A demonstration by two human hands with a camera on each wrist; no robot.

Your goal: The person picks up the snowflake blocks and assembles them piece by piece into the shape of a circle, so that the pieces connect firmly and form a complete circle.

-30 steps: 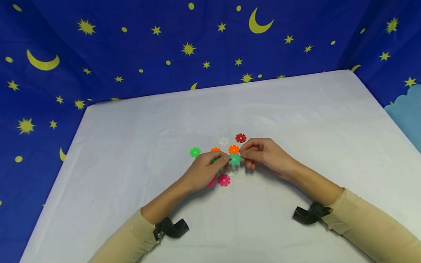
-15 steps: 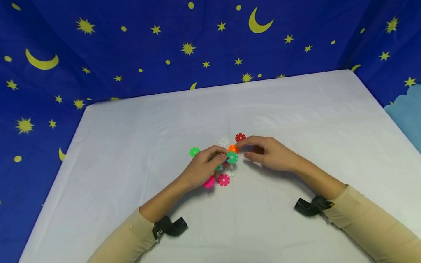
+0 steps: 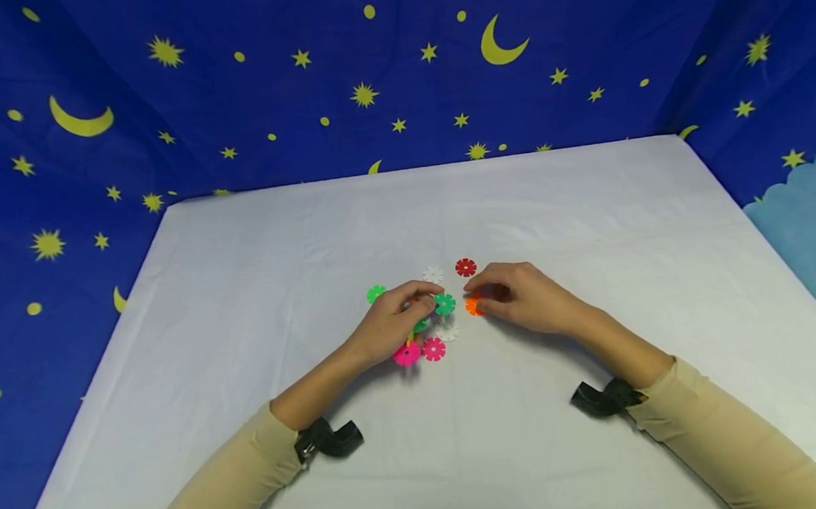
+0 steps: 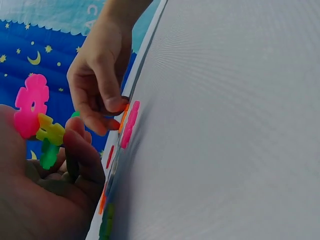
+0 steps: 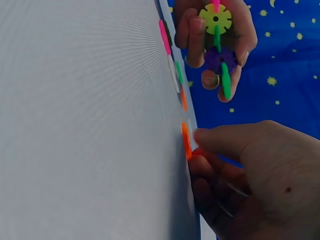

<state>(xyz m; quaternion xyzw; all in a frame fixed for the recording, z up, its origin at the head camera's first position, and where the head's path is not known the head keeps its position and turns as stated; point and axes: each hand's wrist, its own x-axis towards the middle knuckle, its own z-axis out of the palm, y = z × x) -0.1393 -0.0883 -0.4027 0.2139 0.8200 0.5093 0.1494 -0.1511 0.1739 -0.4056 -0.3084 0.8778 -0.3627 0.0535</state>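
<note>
Linked discs point(image 5: 217, 55) in left hand point(image 3: 388, 329)

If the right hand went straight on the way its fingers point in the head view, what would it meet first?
The right hand is right at the orange disc; past that, it would probably meet the green disc held by the left hand, though their relative heights are unclear.

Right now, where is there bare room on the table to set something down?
Bare cloth lies beyond the red disc to the starry curtain, and, nearer, between the sleeves. It is crowded around the left hand, with joined discs and loose ones, up to the right hand.
</note>
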